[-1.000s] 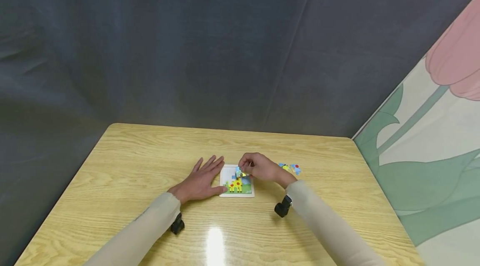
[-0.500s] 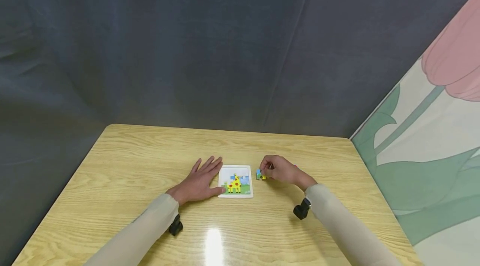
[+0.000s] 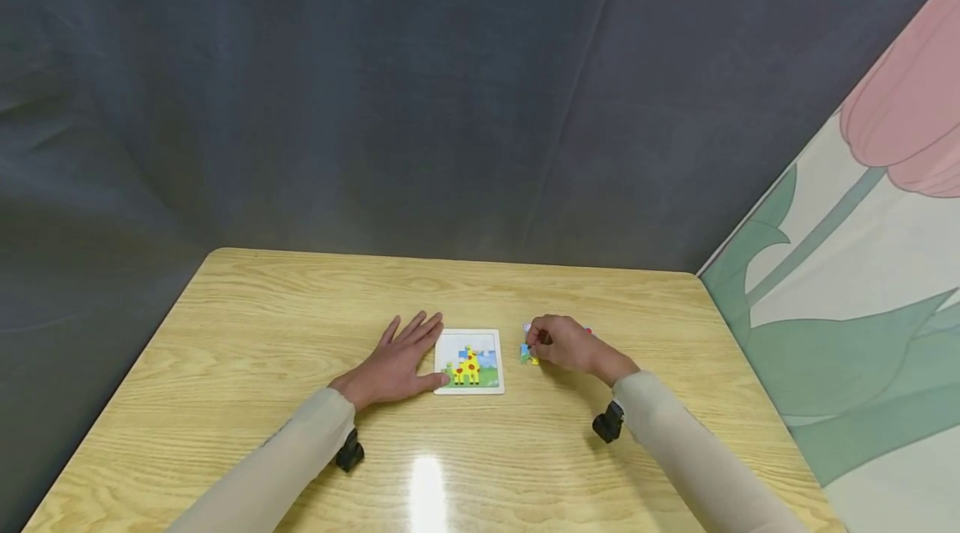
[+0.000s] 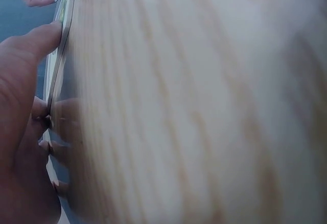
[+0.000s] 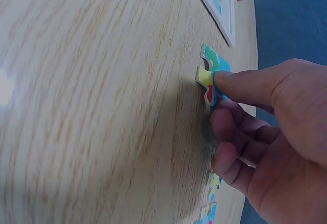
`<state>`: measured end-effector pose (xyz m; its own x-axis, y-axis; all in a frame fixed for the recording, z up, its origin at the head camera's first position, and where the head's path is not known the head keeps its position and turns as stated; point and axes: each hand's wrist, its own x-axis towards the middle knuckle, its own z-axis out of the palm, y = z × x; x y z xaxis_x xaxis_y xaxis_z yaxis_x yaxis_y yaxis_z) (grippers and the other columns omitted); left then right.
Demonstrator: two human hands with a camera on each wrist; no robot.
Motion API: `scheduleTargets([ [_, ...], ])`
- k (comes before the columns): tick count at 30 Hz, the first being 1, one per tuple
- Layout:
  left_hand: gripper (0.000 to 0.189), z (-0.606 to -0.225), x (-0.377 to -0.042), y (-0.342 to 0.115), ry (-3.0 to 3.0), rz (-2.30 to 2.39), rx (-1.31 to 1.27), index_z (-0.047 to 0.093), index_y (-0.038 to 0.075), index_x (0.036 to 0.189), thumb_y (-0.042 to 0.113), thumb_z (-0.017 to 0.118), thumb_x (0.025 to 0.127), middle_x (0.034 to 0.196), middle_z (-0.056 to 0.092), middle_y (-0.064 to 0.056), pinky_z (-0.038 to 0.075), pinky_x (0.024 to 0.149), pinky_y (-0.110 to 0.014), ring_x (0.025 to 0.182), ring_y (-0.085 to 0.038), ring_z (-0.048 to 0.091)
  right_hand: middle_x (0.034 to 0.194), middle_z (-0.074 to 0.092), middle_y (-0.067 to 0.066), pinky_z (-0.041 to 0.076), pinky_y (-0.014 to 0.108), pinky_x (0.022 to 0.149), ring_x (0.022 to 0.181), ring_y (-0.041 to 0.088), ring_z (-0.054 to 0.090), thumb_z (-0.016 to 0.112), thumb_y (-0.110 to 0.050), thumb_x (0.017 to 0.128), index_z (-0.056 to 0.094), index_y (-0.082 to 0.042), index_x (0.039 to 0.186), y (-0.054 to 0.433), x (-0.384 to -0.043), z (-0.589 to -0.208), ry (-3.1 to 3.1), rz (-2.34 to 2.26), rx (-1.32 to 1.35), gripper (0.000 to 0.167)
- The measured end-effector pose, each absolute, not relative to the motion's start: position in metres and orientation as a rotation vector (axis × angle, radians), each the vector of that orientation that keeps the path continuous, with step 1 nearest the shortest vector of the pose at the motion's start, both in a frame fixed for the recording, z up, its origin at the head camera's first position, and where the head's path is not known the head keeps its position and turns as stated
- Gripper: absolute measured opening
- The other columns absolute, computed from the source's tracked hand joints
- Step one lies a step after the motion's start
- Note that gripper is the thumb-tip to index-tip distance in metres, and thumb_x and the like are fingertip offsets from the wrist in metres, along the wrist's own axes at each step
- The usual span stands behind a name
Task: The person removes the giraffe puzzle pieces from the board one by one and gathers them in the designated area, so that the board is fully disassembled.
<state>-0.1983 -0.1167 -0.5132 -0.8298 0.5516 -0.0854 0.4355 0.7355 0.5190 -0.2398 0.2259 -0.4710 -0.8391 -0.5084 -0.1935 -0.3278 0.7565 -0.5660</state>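
Note:
My left hand (image 3: 393, 364) lies with fingers spread at the left side of a white-rimmed puzzle tray (image 3: 502, 379), its thumb on the tray's lower left corner. Inside the tray, fitted pieces form a yellow giraffe (image 3: 467, 368) with red spots on green ground; the upper part shows bare white. Right of the tray, my right hand (image 3: 573, 345) pinches a puzzle piece (image 5: 207, 76) between thumb and fingers, close over the table. That piece is blue, green and yellow with a red patch. In the left wrist view, the left thumb (image 4: 43, 40) presses on the tray edge.
More loose puzzle pieces (image 5: 206, 213) lie beyond the right hand, mostly hidden by it in the head view. A dark curtain (image 3: 450, 99) hangs behind the wooden table (image 3: 300, 291). A flower-patterned panel (image 3: 862, 308) borders the right side.
My right hand has moved right from over the tray, with a puzzle piece, to the table beside it. The tray's upper part is uncovered from view. My left hand has stayed in place.

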Motion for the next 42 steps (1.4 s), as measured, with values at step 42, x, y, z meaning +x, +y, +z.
scheduleTargets([
  [42,0.093,-0.514,-0.199,-0.114,2.721,0.689,0.759,0.025,0.008,0.17,0.061,0.06,0.103,0.182,0.013,-0.003,-0.002,0.136,-0.064,0.171,-0.031,0.007,0.117,0.063,0.003,0.055,0.041,0.092,0.102,0.016,0.06,0.081,-0.02,0.097,0.067,-0.011,0.129,0.127,-0.229,-0.464,2.552,-0.512,-0.801,0.036],
])
